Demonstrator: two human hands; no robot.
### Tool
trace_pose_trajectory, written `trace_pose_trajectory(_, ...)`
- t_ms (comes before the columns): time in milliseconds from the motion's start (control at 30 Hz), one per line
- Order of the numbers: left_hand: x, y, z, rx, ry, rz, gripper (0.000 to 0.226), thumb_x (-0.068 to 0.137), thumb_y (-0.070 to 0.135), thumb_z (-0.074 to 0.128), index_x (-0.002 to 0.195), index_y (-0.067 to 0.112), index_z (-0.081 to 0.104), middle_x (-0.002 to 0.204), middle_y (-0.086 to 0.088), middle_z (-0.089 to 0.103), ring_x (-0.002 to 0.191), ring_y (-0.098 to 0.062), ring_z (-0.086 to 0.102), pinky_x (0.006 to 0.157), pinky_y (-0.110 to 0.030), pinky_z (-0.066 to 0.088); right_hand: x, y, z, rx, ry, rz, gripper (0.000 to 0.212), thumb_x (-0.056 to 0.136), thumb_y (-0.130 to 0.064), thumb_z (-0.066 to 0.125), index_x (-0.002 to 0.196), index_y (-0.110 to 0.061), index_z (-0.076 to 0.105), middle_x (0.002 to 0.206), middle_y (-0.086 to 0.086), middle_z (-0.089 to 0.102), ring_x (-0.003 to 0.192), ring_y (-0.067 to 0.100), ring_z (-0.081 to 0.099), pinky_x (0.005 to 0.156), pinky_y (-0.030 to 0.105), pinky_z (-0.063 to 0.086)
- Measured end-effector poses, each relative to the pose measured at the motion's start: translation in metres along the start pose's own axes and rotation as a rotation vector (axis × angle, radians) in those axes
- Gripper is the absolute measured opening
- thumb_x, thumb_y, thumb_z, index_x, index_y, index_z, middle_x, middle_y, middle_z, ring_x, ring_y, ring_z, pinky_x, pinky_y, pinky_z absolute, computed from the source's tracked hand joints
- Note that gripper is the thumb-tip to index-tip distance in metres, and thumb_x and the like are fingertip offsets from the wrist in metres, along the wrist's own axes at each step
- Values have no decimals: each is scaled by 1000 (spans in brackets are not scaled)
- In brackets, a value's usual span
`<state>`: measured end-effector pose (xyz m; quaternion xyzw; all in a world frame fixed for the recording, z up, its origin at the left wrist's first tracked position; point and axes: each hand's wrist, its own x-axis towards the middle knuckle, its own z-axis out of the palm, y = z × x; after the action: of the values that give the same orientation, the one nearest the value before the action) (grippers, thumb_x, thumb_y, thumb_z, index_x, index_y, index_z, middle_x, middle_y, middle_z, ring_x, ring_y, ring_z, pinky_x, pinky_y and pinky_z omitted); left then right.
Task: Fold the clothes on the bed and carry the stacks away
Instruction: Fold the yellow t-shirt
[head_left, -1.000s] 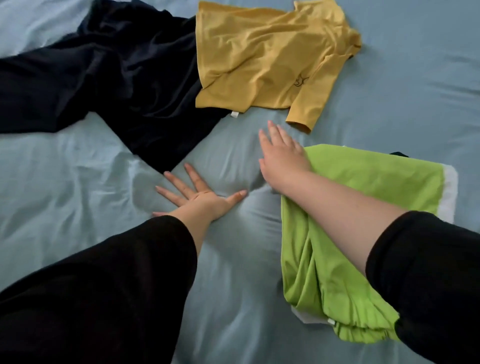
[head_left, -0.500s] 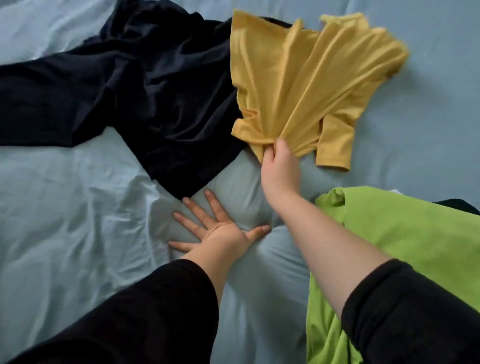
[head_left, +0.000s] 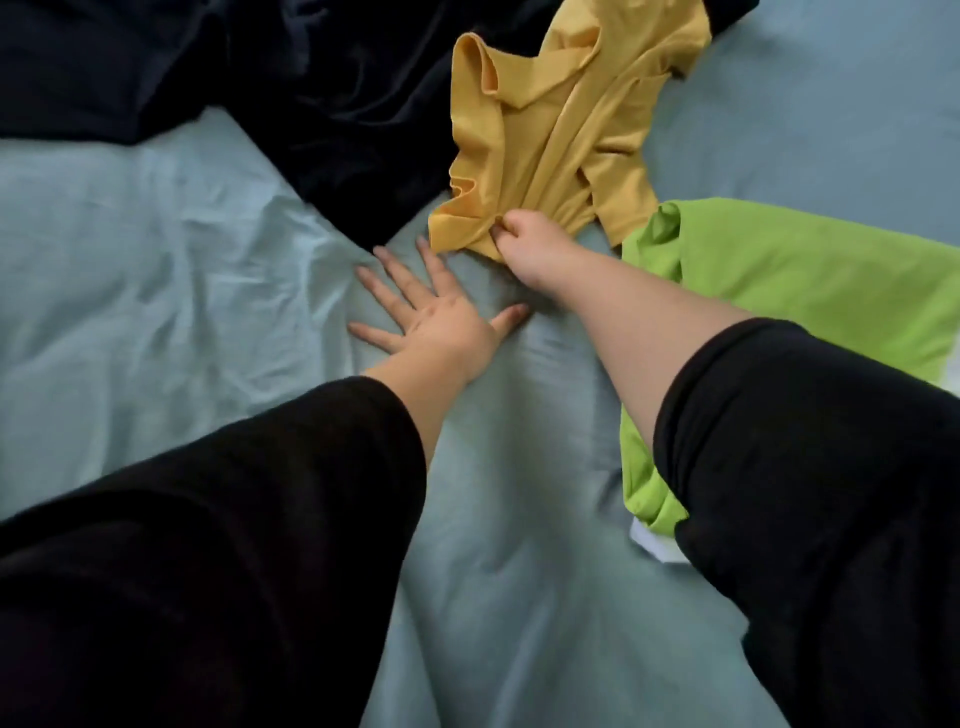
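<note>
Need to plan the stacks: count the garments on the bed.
3. A dark navy garment sprawls at top left; the yellow shirt lies top centre, pinched by the right hand; a green garment lies right. A white edge beneath it may be another.

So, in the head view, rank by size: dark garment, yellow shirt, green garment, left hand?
1. Dark garment.
2. Green garment and yellow shirt: alike, right arm covers some green.
3. Left hand.

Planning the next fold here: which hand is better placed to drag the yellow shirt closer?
Right, probably. The right hand pinches the yellow shirt at its near edge; the left hand lies flat with fingers spread on the blue sheet, holding nothing.
</note>
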<state>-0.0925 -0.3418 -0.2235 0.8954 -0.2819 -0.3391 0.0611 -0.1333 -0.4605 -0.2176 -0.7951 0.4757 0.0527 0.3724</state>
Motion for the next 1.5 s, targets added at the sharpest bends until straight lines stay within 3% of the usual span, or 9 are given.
trace_pose_trajectory(167,-61,-84,2,-292,206,427,83,93,24,57,154,11,2,161,-6,16,148,-21,15,120,-36,15,-79,-4,43,-236,-149,-53,31,99,-31,41,107,-9,61,126,19,59,115,34,55,82,32,40)
trace_pose_trajectory(300,-97,-134,-15,-97,162,462,101,87,7,58,149,42,-14,163,1,-7,146,-24,19,112,-39,31,-164,-16,85,-285,-243,-89,34,98,-41,37,110,-20,61,125,14,62,117,33,55,91,36,40)
trace_pose_trajectory(533,-121,-183,-38,782,170,741,73,94,19,46,148,47,5,158,3,-26,139,-25,-38,105,-55,-30,-315,-5,141,-255,-465,-93,31,91,-43,41,71,-24,54,94,12,69,96,34,58,79,31,34)
trace_pose_trajectory(667,-140,-206,-42,755,91,1089,34,85,17,61,117,26,60,140,3,53,146,-20,23,119,-49,9,-375,26,153,-206,-319,58,33,92,-46,40,85,-20,59,92,9,68,96,32,57,82,31,37)
trace_pose_trajectory(733,-156,-226,-41,729,-127,984,25,87,14,53,111,19,57,114,-2,65,118,-26,56,101,-38,42,-400,45,151,-210,-243,138,30,94,-45,40,87,-22,57,93,9,67,97,30,57,82,33,38)
trace_pose_trajectory(1000,-232,-295,-22,714,-643,537,39,92,59,40,108,25,50,108,2,63,104,-24,61,77,-37,47,-449,70,134,3,-256,338,53,92,-64,27,81,-26,61,83,-7,67,89,20,61,78,33,43)
trace_pose_trajectory(1200,-208,-227,-42,161,-193,448,77,76,78,47,137,31,41,138,8,46,121,-18,51,90,-36,46,-390,49,105,-45,321,191,14,90,-35,60,91,-21,64,92,-7,60,91,20,58,78,33,44)
trace_pose_trajectory(1333,-162,-176,-33,-35,-21,287,83,88,47,61,152,27,11,157,-4,17,141,-29,28,107,-48,37,-340,47,104,-202,107,240,38,88,-41,62,122,-26,56,120,-5,55,114,21,51,98,37,40)
trace_pose_trajectory(1500,-131,-180,-37,-244,-11,50,18,94,32,53,100,15,50,101,-6,58,102,-33,59,73,-33,39,-316,46,90,-179,173,193,19,98,-32,48,98,-20,62,96,4,68,93,29,61,76,35,37)
